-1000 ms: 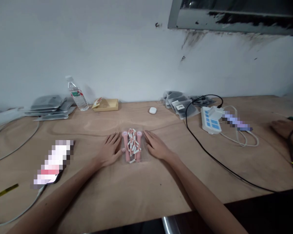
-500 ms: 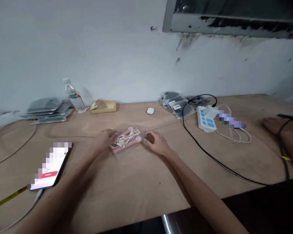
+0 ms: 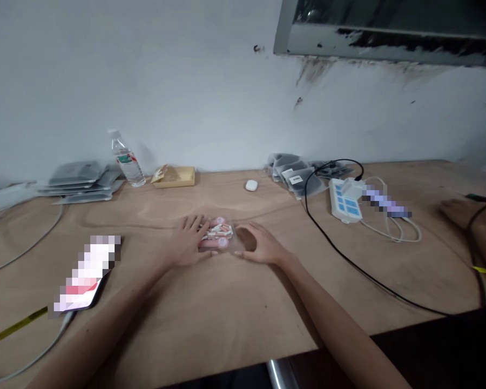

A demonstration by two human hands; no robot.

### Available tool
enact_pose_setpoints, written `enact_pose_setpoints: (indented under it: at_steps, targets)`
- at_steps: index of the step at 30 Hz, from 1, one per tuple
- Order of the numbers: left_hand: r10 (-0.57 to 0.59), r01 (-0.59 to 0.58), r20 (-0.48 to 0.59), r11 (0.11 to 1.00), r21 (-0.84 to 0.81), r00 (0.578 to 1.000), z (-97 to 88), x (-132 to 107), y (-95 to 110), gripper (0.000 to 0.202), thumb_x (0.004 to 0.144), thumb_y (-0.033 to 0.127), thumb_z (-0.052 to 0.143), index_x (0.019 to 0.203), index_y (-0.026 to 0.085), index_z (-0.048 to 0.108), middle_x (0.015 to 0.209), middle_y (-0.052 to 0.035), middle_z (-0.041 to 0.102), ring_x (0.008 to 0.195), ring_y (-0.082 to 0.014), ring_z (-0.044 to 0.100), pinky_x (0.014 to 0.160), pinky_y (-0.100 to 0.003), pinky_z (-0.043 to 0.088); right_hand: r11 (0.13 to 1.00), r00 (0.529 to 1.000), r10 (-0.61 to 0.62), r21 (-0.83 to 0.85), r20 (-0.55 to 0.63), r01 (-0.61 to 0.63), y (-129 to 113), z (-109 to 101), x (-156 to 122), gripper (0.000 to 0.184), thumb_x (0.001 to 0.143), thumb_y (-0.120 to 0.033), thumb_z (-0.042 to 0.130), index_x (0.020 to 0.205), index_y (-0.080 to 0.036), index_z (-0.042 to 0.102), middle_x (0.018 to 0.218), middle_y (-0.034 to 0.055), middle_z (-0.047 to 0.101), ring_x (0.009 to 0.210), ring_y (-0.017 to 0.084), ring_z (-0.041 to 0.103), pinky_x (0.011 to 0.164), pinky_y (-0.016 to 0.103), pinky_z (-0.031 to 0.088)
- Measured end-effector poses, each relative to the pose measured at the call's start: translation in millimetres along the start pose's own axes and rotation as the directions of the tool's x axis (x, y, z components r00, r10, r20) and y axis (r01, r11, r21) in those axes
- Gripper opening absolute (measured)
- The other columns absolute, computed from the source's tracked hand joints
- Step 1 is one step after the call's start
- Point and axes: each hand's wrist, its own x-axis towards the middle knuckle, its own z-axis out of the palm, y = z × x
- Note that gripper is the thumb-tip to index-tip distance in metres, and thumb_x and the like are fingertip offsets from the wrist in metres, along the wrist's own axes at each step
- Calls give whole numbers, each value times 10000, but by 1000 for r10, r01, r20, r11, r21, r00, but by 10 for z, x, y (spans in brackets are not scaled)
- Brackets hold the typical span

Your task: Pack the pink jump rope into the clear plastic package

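A clear plastic bag [image 3: 221,233] lies on the wooden table in front of me. Inside it are pink tubes with round pale ends and a bunch of small white-and-pink pieces. My left hand [image 3: 187,241] rests over the bag's left part with its fingers spread, hiding that side. At the bag's right edge, my right hand [image 3: 264,244] curves with thumb and fingertips apart. Whether those fingertips touch the clear plastic, I cannot tell.
Behind stand a water bottle [image 3: 128,164], a shallow yellow box [image 3: 175,181] and a small white case [image 3: 251,186]. Grey packets [image 3: 81,181] are stacked left, near a phone [image 3: 93,281]. A power strip [image 3: 344,202], a black cable [image 3: 348,258] and another person's hand [image 3: 456,209] are right.
My left hand has moved from gripping the bag's left edge to lying spread over it. The bag has turned more level, and my right hand's fingers have opened wider.
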Motion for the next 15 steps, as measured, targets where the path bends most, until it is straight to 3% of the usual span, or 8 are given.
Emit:
enact_pose_setpoints:
  at_steps: [2,4,7,10,12,13,15]
  targets:
    - [31,-30,22,998,-47,999,-57,7,-24,824,902,692,512,1534,181,374,1569,-198,395,1461,-385,329,1182,-601,218,1000,1000,-6,-22,-5,6,7,-7,-1,799,750,-496,819,1422,-219,489,1419,153,574,1287,323,561,1072,499,458]
    - [66,-62,50,994,-91,997,-121,10,-53,826,900,686,522,1550,204,356,1575,-183,398,1469,-378,326,1185,-596,219,998,999,-53,-47,-14,52,1,10,1,852,753,-485,828,1478,-236,455,1480,158,522,1331,335,529,1091,520,448]
    - [144,-127,86,976,-176,986,-278,-2,-108,817,889,690,540,1530,203,401,1548,-177,445,1446,-361,383,1184,-548,264,984,984,-170,-56,-59,167,-69,67,7,620,860,-367,754,1433,-282,533,1482,117,540,1330,309,544,1091,510,462]
    - [155,-119,103,950,-289,983,-510,-44,-133,718,890,676,552,1454,234,504,1438,-125,582,1301,-310,562,1082,-447,432,974,963,-226,1,-145,228,-189,124,14,415,939,-254,649,1351,-291,616,1358,72,660,1242,261,625,1055,464,503]
    - [39,-12,99,966,-256,994,-652,-72,-103,629,913,648,538,1383,231,573,1287,-109,686,1131,-303,666,948,-435,521,982,956,-149,75,-254,174,-256,151,25,352,928,-276,674,1279,-259,669,1256,75,719,1151,263,676,1004,445,534]
    - [-49,50,11,978,-201,999,-702,-80,-71,614,936,627,514,1372,201,581,1263,-126,695,1123,-319,667,944,-461,520,985,947,-70,131,-313,116,-277,161,34,324,908,-308,705,1224,-239,699,1198,82,742,1097,270,696,968,438,549]
    - [-74,55,-194,993,-103,978,-735,-82,20,560,978,539,487,1384,161,561,1300,-151,670,1188,-320,629,1029,-493,469,953,914,142,302,-379,-23,-289,178,61,278,884,-379,731,1101,-206,741,1074,87,770,985,273,721,883,416,573]
